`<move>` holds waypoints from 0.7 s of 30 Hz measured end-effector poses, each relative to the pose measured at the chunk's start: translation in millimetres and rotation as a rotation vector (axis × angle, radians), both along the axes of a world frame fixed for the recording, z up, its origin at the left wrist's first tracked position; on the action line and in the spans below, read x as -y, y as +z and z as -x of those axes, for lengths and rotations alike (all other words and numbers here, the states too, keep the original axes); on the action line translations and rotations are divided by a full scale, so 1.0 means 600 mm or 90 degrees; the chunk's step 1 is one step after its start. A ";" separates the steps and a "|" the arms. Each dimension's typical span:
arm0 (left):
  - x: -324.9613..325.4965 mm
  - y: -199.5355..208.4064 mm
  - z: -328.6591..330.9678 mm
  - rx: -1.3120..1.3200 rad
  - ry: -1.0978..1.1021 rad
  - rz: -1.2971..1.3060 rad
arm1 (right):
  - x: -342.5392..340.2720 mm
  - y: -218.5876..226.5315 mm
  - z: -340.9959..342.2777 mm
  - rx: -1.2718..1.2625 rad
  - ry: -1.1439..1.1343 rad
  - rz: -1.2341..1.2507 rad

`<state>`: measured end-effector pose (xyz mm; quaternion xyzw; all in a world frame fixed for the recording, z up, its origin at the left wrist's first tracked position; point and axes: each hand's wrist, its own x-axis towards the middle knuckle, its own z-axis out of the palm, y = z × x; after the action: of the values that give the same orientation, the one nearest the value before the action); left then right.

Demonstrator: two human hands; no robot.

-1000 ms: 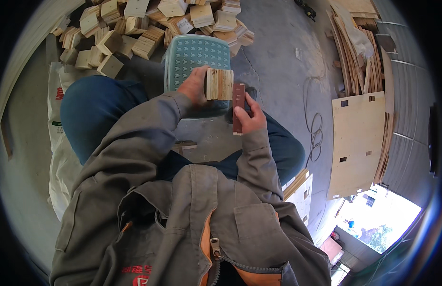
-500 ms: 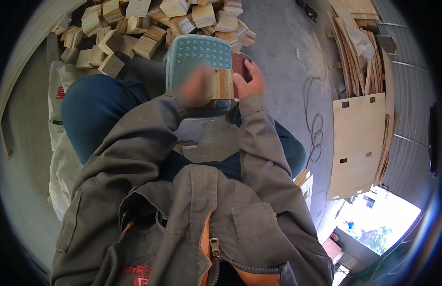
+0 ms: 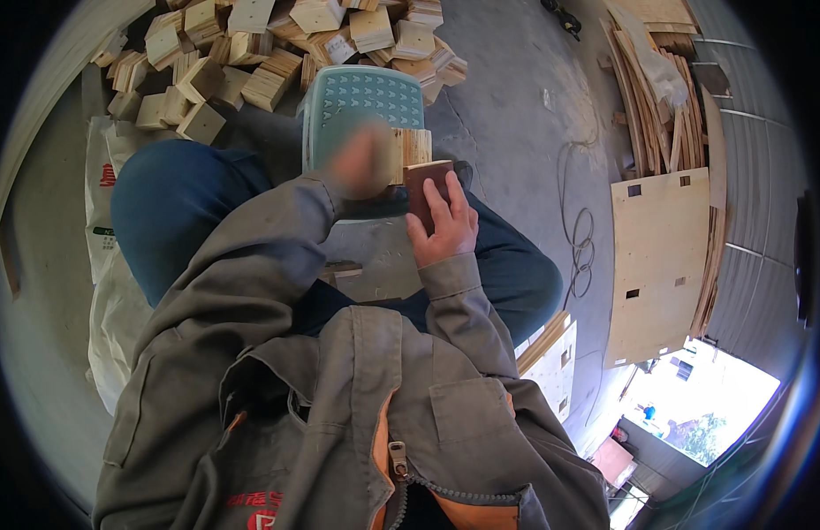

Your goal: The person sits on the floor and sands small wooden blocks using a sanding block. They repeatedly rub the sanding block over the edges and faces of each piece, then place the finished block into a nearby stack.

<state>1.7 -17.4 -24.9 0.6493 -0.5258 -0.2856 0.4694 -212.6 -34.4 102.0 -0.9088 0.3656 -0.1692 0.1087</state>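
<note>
Head view: left hand point(image 3: 361, 163) grips plywood block point(image 3: 410, 150); right hand point(image 3: 445, 225), brown pad point(image 3: 425, 190).

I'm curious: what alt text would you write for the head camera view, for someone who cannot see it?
Seen from above, a seated person in a grey jacket holds a small wooden block in the blurred left hand and a dark reddish-brown block in the right hand, over a teal plastic stool. A heap of wooden blocks lies beyond.
</note>
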 end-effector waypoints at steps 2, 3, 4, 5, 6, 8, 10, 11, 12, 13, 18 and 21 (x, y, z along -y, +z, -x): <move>0.004 0.009 0.001 0.007 -0.009 -0.010 | -0.002 0.002 0.001 0.000 -0.007 0.010; 0.004 0.013 0.003 -0.002 -0.014 -0.021 | 0.001 0.005 -0.003 -0.006 -0.011 0.019; 0.002 0.020 0.002 -0.010 -0.017 -0.032 | 0.005 0.009 -0.009 -0.011 -0.013 0.029; -0.001 0.017 0.003 -0.034 -0.009 -0.024 | 0.014 0.008 -0.019 -0.014 -0.019 0.027; -0.004 0.012 0.004 -0.059 0.000 -0.017 | 0.029 0.003 -0.035 -0.017 -0.024 0.026; -0.005 0.008 0.008 -0.047 0.028 0.061 | 0.062 0.001 -0.074 -0.017 -0.048 0.022; -0.005 0.012 0.014 0.023 0.071 0.201 | 0.104 -0.001 -0.110 -0.035 -0.080 0.016; -0.004 0.019 0.015 0.015 0.063 0.183 | 0.121 0.001 -0.125 -0.044 -0.097 0.015; -0.002 0.027 0.014 0.008 0.054 0.165 | 0.133 0.003 -0.138 -0.054 -0.117 0.003; -0.002 0.029 0.013 0.000 0.050 0.147 | 0.143 0.004 -0.153 -0.064 -0.134 -0.009; 0.003 0.004 0.015 0.017 0.091 0.215 | 0.131 -0.003 -0.136 -0.046 -0.074 0.023; 0.007 -0.004 0.019 0.053 0.126 0.282 | 0.072 0.000 -0.083 -0.037 -0.033 0.025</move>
<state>-9.5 -21.7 -27.3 0.5900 -0.5286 -0.0890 0.6038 -162.7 -77.6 102.0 -0.9054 0.3889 -0.1527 0.0757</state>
